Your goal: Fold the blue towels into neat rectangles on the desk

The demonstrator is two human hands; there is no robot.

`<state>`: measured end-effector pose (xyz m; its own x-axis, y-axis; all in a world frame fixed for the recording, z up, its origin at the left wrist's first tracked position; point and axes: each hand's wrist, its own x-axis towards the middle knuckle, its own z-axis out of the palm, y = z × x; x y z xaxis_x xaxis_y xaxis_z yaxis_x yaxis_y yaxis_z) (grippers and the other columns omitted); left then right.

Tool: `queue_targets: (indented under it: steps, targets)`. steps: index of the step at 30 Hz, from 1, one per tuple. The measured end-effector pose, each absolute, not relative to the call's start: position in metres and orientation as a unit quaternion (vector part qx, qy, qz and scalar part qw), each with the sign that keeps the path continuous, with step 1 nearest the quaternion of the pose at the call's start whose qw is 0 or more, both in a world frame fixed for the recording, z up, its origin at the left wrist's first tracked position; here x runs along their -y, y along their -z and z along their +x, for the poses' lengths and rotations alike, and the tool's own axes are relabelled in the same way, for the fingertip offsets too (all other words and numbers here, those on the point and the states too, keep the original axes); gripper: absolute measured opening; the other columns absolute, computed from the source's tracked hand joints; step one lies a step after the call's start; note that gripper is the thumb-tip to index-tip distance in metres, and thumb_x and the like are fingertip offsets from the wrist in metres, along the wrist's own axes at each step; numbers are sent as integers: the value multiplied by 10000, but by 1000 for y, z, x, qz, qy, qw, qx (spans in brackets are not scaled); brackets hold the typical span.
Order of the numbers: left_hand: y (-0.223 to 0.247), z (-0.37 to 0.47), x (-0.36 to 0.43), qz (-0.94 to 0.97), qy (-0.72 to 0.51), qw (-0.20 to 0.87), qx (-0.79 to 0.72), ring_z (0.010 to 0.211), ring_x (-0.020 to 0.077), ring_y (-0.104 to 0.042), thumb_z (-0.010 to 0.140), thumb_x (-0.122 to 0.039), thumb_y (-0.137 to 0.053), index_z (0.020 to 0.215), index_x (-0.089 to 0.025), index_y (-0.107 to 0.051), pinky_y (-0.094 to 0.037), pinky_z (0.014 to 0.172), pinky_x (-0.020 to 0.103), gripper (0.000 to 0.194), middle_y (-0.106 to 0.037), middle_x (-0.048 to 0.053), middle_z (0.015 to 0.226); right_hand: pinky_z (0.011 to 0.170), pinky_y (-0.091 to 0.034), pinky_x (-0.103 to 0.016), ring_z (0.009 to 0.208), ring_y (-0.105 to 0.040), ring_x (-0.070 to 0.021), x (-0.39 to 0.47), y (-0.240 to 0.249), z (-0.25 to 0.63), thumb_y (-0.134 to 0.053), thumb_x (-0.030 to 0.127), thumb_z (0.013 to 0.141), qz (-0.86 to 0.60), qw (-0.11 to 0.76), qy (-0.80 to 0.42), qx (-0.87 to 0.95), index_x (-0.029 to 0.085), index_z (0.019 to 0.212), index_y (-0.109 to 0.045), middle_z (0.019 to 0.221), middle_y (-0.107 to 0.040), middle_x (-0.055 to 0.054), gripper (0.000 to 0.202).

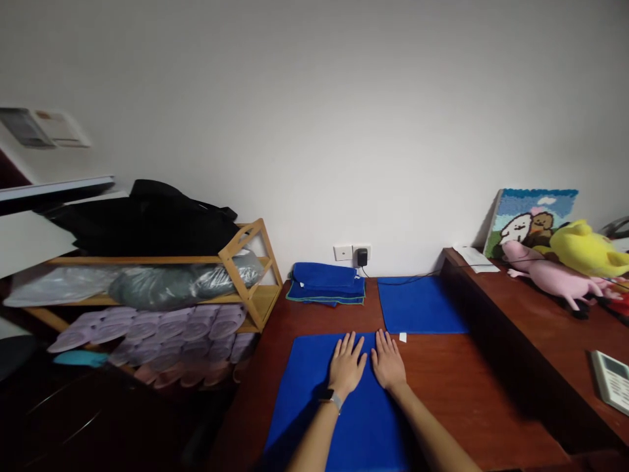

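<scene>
A blue cloth (304,393) lies spread flat on the reddish-brown desk (457,373). My left hand (346,366) rests palm down on its far part, fingers stretched out; a watch is on that wrist. Beside it, my right hand (388,359) lies flat at the cloth's far right corner, its fingers extended. Just past the right fingertips is a small white tag (403,337). A second blue cloth (417,305) is laid flat farther back, to the right. Against the wall at the back left sits a pile of folded blue cloths (324,283).
A wooden rack (255,275) at left holds a black bag (157,219), plastic-wrapped bundles and several slippers (171,322). On the raised right surface are plush toys (555,275), a picture (531,216) and a calculator (612,380). A black plug (362,257) trails a cable.
</scene>
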<state>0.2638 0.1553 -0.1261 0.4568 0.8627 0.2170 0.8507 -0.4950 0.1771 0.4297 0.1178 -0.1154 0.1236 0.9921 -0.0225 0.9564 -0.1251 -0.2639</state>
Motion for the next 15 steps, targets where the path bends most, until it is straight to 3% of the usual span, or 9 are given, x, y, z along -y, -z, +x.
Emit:
queue_targets:
  steps: [8, 15]
  targets:
    - [121, 146, -161, 759, -95, -31, -643, 1558, 330, -314, 1023, -605, -384, 1595, -270, -407, -265, 1258, 539, 663, -351, 123, 1684, 1308, -108, -429, 1604, -140, -237, -110, 111, 428, -183, 410, 1054, -768, 81, -104, 627, 96, 1644, -207, 1718, -160, -48, 669]
    - [127, 138, -162, 761, -98, -43, -640, 1562, 315, -308, 1031, -600, -335, 1603, -263, -390, -268, 1257, 517, 666, -358, 113, 1684, 1311, -75, -389, 1606, -105, -198, -101, 108, 429, -164, 425, 1055, -764, 89, -114, 628, 111, 1648, -178, 1722, -126, -19, 671]
